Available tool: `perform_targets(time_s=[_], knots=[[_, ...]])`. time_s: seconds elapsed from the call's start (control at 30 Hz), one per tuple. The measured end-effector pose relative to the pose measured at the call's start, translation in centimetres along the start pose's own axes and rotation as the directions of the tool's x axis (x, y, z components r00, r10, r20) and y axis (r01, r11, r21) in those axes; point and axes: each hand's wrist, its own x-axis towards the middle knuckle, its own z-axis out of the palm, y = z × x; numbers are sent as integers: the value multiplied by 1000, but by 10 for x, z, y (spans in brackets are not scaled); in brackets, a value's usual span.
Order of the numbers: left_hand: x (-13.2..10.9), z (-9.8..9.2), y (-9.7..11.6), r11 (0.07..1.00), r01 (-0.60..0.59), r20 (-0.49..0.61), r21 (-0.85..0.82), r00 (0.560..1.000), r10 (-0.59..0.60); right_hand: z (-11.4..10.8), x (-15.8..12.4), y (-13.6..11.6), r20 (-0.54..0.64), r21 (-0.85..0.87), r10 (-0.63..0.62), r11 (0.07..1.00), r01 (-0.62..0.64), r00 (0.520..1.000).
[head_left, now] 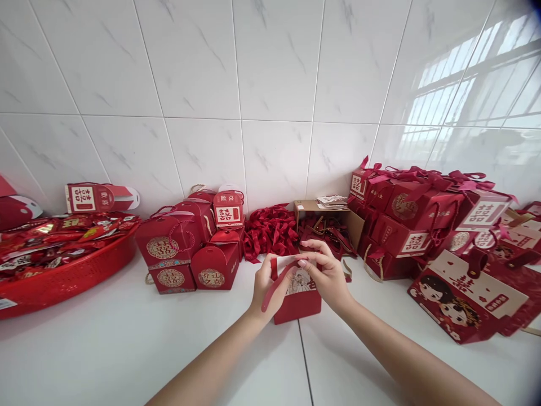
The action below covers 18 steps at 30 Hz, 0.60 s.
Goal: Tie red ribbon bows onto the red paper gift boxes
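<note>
Squarish red box (pixel 298 308), probably card.

Our left hand (pixel 260 288) and right hand (pixel 332 276) are bare, with slender fingers (pixel 316 257); our left forearm (pixel 211 354) and right forearm (pixel 393 344) are bare too, slim at the wrists (pixel 346 304) and broader toward the view's lower edge.
</note>
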Motion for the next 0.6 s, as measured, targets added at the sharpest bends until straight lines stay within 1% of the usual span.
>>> perform_targets(time_s=[0.2,0.33,0.4,0.47,0.6], knots=[[1,-1,-5,999,-30,11,33,999,30,-1,0,2,14,-65,-29,997,30,999],[1,-1,-3,999,-31,16,29,999,30,0,1,4,-43,-68,-42,997,39,998],[1,-2,-1,1000,-18,16,19,1000,18,1,1,5,-80,-33,-2,999,0,997],[0,-2,1,1000,0,29,24,1000,-1,3,0,4,-83,19,70,997,-69,994],[-4,0,5,998,15,72,58,997,-19,3,-3,3,-9,110,195,975,-193,981]])
